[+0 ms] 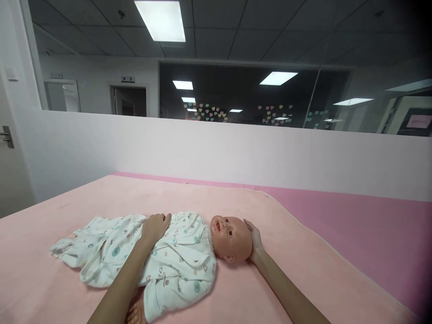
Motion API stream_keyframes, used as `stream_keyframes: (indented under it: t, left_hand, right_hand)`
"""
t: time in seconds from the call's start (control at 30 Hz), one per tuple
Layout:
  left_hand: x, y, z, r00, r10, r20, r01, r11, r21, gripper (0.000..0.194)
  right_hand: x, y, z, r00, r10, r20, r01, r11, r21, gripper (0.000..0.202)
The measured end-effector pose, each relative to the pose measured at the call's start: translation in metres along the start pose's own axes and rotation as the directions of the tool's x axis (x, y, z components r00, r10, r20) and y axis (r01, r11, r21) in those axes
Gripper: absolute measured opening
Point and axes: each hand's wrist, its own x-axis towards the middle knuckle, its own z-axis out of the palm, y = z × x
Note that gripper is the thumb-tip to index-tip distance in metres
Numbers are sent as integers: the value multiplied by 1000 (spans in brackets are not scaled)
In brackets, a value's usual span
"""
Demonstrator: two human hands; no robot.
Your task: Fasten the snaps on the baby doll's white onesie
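Note:
A baby doll lies on its back on a pale pink blanket (67, 288), head to the right. It wears a white printed romper (175, 265). My left hand (155, 226) rests flat on the doll's chest, fingers spread slightly. My right hand (255, 237) cups the top of the doll's bare head (232, 238), partly hidden behind it. One bare doll hand (137, 311) shows at the bottom edge by my left forearm.
The blanket covers a wide bed with a darker pink sheet (354, 225) showing at the right. A low white wall (216, 148) runs behind the bed, with glass windows above. A door handle (6, 137) is at the far left.

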Motion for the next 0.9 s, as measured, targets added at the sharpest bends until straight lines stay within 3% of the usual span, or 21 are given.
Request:
stream_keyframes:
  t: [0.27, 0.53, 0.9]
  left_hand:
    - [0, 0, 0, 1000, -5, 6, 5, 1000, -20, 51]
    - [0, 2, -2, 1000, -14, 24, 14, 1000, -6, 51]
    - [-4, 3, -2, 1000, -4, 15, 4, 1000, -24, 51]
  right_hand:
    - [6, -3, -8, 995, -71, -72, 68, 997, -47, 32]
    - [7, -3, -6, 989, -67, -135, 62, 997, -42, 31]
    - [11, -2, -8, 996, -55, -63, 56, 998, 16, 31]
